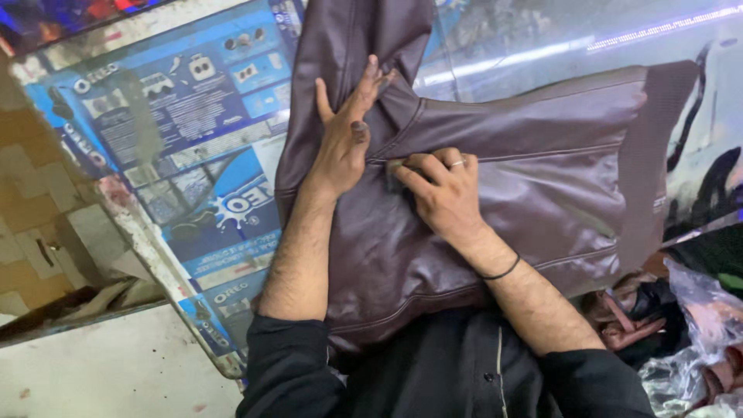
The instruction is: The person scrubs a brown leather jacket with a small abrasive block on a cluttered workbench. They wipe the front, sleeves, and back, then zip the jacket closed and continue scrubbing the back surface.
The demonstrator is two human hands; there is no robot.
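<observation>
Head view: you've got a dark brown leather jacket spread across the desk, which is covered in blue printed packaging sheets. The jacket takes up most of the middle, running from the top centre out to the right, and its lower edge hangs over toward your body.

Your left hand lies flat on the jacket near the top, fingers stretched out and spread, pressing the leather down along a seam. It's not gripping anything, just palm-down on the surface.

Your right hand sits just beside it, touching the same seam line. Those fingers are curled in tight and pinching at a small spot on the leather; can't tell if there's anything tiny between them. There's a ring on one finger and a thin black band on that wrist.

Off to the right edge, a pile of crumpled clear plastic bags with reddish-brown stuff in them.
</observation>
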